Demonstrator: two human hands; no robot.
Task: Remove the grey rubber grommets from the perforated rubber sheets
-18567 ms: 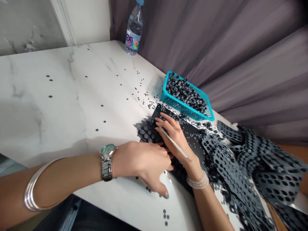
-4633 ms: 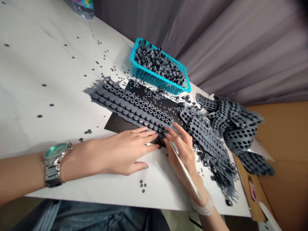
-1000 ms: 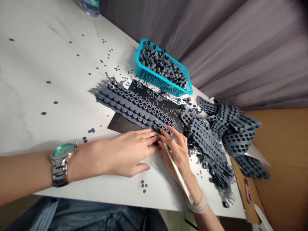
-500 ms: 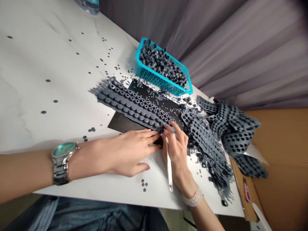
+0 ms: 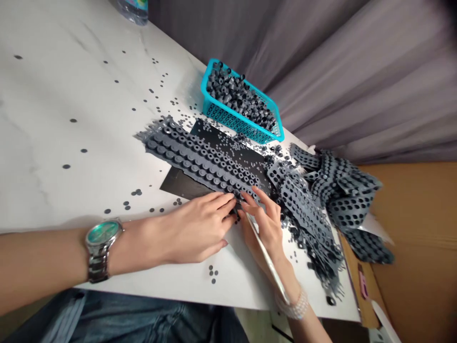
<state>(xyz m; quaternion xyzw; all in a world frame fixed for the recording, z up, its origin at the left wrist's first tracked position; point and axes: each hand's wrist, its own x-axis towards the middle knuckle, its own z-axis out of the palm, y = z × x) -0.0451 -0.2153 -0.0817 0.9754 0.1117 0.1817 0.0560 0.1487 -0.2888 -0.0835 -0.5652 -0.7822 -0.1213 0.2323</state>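
Right hand (image 5: 262,224): head view, the only one; narrowed, your fingers bunched round a slim white tool (image 5: 267,264), its rear end reaching back to your beaded bracelet (image 5: 294,305); its working tip is hidden among the fingertips.
Left hand (image 5: 194,226): palm down, fingers close together, fingertips at the near edge of the strip beside your right hand; whether they pinch or merely press, cannot tell. Metal-banded watch (image 5: 103,233) at the wrist.
Studded strip (image 5: 194,158): dark grey, lying across a black mat (image 5: 178,183) on the white marbled tabletop (image 5: 35,124); one end runs past the mat's edge, the other lies at your fingertips.
Step in hand: by judgement, close work with the tool on the studs at the hand end, your left hand steadying.
Next move: would seem to call for a firm left hold and a fine, small motion of the tool, without dragging the strip.
Long axis: diagonal, upper left to lower right; frayed end to the upper left, studs facing up, rows running lengthwise.
Turquoise basket (image 5: 228,120): beyond the mat, heaped with short dark cylinders (image 5: 241,95).
Perforated sheets (image 5: 307,205): dark grey, piled to the right of your right hand.
Loose dark discs (image 5: 213,273): scattered, one small group near the table edge before you.
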